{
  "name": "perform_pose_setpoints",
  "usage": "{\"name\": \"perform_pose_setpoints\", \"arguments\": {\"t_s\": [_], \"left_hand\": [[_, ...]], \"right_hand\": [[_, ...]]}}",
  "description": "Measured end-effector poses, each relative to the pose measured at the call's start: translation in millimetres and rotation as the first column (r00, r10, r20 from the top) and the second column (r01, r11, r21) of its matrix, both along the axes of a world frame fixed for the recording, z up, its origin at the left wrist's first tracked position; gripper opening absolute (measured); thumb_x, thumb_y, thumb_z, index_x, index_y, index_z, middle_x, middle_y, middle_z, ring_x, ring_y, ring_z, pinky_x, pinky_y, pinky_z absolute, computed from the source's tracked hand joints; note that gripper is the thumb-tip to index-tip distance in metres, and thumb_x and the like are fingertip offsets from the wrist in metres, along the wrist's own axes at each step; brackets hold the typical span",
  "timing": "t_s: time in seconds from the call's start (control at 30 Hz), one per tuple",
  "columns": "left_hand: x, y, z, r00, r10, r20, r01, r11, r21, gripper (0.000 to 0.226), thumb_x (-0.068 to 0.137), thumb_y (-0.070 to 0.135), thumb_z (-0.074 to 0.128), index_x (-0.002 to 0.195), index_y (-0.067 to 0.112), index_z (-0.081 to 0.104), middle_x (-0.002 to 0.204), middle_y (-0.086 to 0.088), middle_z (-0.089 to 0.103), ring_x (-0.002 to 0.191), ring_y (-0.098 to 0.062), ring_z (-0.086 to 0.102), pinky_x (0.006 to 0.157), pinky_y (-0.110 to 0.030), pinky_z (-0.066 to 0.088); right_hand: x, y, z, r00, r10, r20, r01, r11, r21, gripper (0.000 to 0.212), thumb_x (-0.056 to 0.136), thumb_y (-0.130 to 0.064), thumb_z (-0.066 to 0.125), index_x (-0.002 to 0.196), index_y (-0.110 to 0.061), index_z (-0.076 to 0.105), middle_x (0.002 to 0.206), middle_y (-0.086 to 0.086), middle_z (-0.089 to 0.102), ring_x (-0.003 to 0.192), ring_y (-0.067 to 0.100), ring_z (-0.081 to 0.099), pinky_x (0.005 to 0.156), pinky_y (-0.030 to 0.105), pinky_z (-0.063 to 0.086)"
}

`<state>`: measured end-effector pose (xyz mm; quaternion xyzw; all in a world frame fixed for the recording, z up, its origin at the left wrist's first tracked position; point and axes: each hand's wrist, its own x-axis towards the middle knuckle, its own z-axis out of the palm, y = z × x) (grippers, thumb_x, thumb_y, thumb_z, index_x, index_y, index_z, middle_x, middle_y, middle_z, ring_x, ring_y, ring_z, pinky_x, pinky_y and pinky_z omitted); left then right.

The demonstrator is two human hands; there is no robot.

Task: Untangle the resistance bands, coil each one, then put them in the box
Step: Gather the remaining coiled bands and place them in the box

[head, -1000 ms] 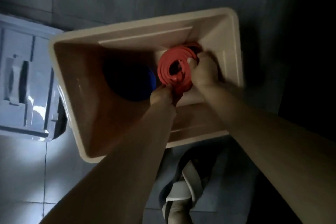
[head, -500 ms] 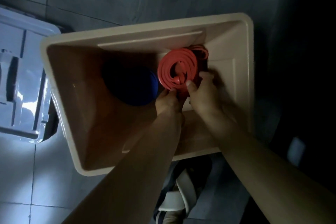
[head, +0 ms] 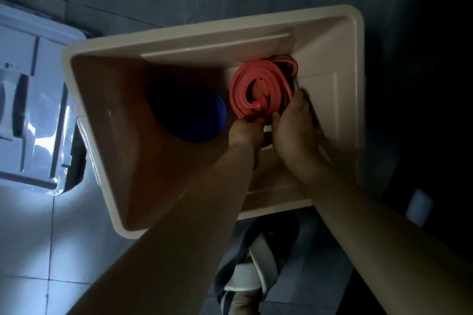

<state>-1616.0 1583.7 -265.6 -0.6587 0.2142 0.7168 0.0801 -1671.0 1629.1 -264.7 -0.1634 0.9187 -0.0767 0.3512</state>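
Head view, only one given: 1 beige box [head: 212, 33] is seen from above on a grey tiled floor [head: 38, 238], open top toward the camera. Inside, 2 coils are counted w/ certainty: 1 red band coil [head: 252, 89] lying flat on the box bottom toward the right half, and 1 blue band coil [head: 202, 115] just left of it, mostly in shadow; the two are close, contact can't be told. A darker red strip [head: 286, 66] shows behind the red coil at the far wall; whether it is a separate band can't be told. 2 hands are in the box: the left hand [head: 247, 133] is curled at the near edge of the red coil, fingertips pinching it; the right hand [head: 294, 125] is cupped round the coil's near-right side, fingers curled against it. The hands are nearly touching each other. Both forearms cross the near rim. Open room: bare bottom is seen right of the coil up to the right wall, and a wide shadowed stretch at the left wall. Outside: 1 white lid [head: 28, 110] lies on the floor just left of the box; 1 sandalled foot [head: 253, 271] is below the near rim.
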Motion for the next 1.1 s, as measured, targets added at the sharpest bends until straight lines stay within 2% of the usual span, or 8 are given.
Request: {"name": "perform_pose_setpoints", "arguments": {"t_s": [0.13,0.23,0.43,0.6,0.73,0.8,0.9,1.1], "left_hand": [[-2,-3,1,0.991,-0.107,0.074,0.111,0.992,-0.056,0.024,0.094,0.012,0.046,0.114,0.006,0.059,0.113,-0.017,0.063,0.096,-0.029,0.062,0.086,-0.04,0.052],[-1,-7,2,0.986,-0.141,0.085,0.147,0.987,-0.061,0.026,0.096,0.011,0.04,0.114,0.0,0.056,0.098,-0.016,0.062,0.079,-0.024,0.058,0.067,-0.031,0.048],[4,-12,5,0.97,-0.232,0.073,0.237,0.969,-0.069,0.034,0.098,0.011,0.038,0.129,0.0,0.046,0.127,-0.021,0.055,0.061,-0.014,0.051,0.047,-0.022,0.049],[32,-12,49,0.979,-0.202,0.0,0.201,0.977,-0.067,0.037,0.097,0.016,0.043,0.133,0.008,0.04,0.114,-0.012,0.056,0.07,-0.014,0.059,0.042,-0.019,0.048],[92,-11,128,0.985,-0.165,-0.056,0.145,0.954,-0.261,0.03,0.096,0.01,0.044,0.126,0.009,0.043,0.094,-0.005,0.057,0.081,-0.021,0.059,0.071,-0.024,0.051],[131,-11,163,0.926,-0.359,0.115,0.373,0.832,-0.41,0.04,0.091,0.018,0.051,0.129,0.01,0.046,0.109,-0.015,0.058,0.101,-0.033,0.058,0.087,-0.037,0.046],[191,-14,222,0.769,-0.519,0.373,0.639,0.641,-0.426,0.047,0.09,0.017,0.054,0.135,0.017,0.041,0.123,-0.013,0.05,0.109,-0.032,0.056,0.09,-0.04,0.045],[294,8,378,0.768,-0.454,0.452,0.621,0.698,-0.357,0.047,0.092,0.02,0.055,0.135,0.011,0.04,0.127,-0.014,0.049,0.108,-0.026,0.056,0.089,-0.033,0.042]], "right_hand": [[15,0,18,0.983,0.182,-0.028,-0.174,0.968,0.179,0.082,0.091,-0.017,0.05,0.146,-0.005,-0.01,0.156,0.014,-0.008,0.145,0.028,-0.002,0.117,0.038,0.003],[16,1,24,0.948,0.313,-0.063,-0.283,0.914,0.289,0.084,0.089,-0.017,0.053,0.146,-0.006,-0.008,0.155,0.012,-0.016,0.144,0.029,-0.009,0.115,0.039,-0.003],[0,-3,22,0.967,0.248,0.054,-0.252,0.963,0.095,0.063,0.091,-0.012,0.049,0.146,-0.004,0.019,0.156,0.01,0.01,0.143,0.026,0.012,0.116,0.033,0.015],[4,20,69,0.934,0.35,-0.066,-0.349,0.937,0.029,0.047,0.091,-0.018,0.05,0.136,-0.012,0.039,0.146,0.008,0.032,0.135,0.023,0.031,0.106,0.03,0.029],[33,52,112,0.907,0.406,-0.117,-0.42,0.893,-0.161,0.03,0.059,0.007,0.075,0.087,0.006,0.064,0.08,0.02,0.064,0.073,0.033,0.066,0.069,0.033,0.05],[49,59,144,0.944,0.322,0.067,-0.296,0.921,-0.252,0.025,0.07,0.012,0.064,0.094,0.012,0.061,0.09,0.026,0.061,0.085,0.042,0.063,0.078,0.046,0.052],[73,66,206,0.954,0.253,0.161,-0.219,0.954,-0.203,0.036,0.085,-0.001,0.057,0.121,0.001,0.053,0.124,0.016,0.053,0.118,0.03,0.049,0.1,0.035,0.037],[119,70,354,0.909,0.326,0.26,-0.312,0.946,-0.093,0.04,0.09,-0.013,0.054,0.129,-0.006,0.048,0.131,0.012,0.048,0.119,0.027,0.051,0.101,0.038,0.04]]}}
